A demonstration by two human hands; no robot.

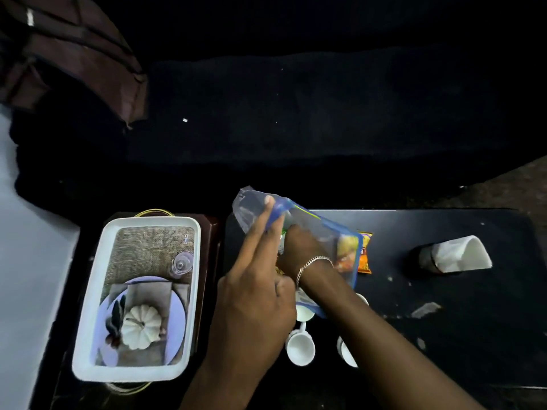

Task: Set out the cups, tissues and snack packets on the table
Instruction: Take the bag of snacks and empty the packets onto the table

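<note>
My left hand (257, 294) holds up the mouth of a clear plastic bag with blue edges (251, 208) over the black table (461, 344). My right hand (302, 247), a silver bracelet on its wrist, is pushed inside the bag among snack packets (344, 253); its fingers are hidden. An orange snack packet (364, 253) lies on the table behind the bag. White cups stand near my forearms: one (300, 349) with a handle, one (346, 353) partly behind my right arm, one (305, 310) under the bag. White tissues (457, 254) sit in a dark holder at the right.
A white tray (148, 222) with a printed picture lies on a dark stand left of the table. Small white scraps (426, 309) are scattered on the tabletop's right half. Beyond the table is a dark seat with a brown bag (74, 54) at the far left.
</note>
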